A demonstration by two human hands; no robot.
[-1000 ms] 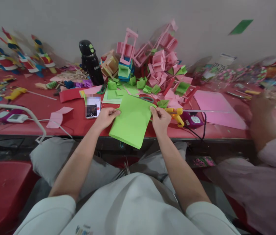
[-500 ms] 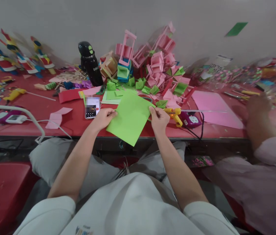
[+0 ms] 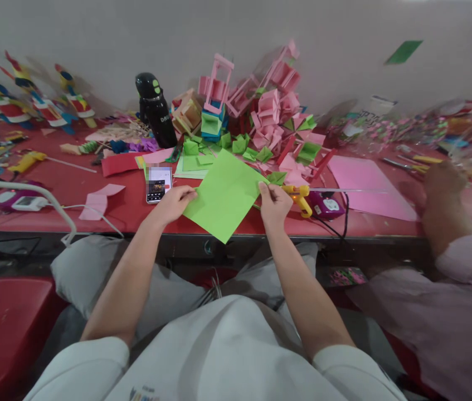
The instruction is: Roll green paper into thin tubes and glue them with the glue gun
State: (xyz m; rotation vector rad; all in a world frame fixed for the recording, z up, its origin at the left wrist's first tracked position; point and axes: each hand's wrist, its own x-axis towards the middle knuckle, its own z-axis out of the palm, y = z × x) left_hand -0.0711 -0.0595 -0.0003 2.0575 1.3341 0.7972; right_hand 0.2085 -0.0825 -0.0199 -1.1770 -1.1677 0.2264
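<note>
I hold a bright green paper sheet [image 3: 224, 195] over the front edge of the red table [image 3: 93, 206]. My left hand [image 3: 174, 203] pinches its left corner. My right hand [image 3: 274, 204] pinches its right corner. The sheet is turned like a diamond, one corner pointing down past the table's edge. A phone [image 3: 159, 184] lies just left of my left hand. A yellow glue gun [image 3: 300, 197] lies just right of my right hand.
A heap of pink and green folded paper pieces [image 3: 261, 117] and a black bottle [image 3: 155, 110] stand behind the sheet. A pink sheet [image 3: 369, 181] lies to the right. Another person's arm in a pink sleeve [image 3: 448, 223] rests on the right. Paper figures [image 3: 30, 100] line the back left.
The green sheet has turned between my hands and risen a little, so its lower corner hangs less far below the table's edge. Both hands keep their hold.
</note>
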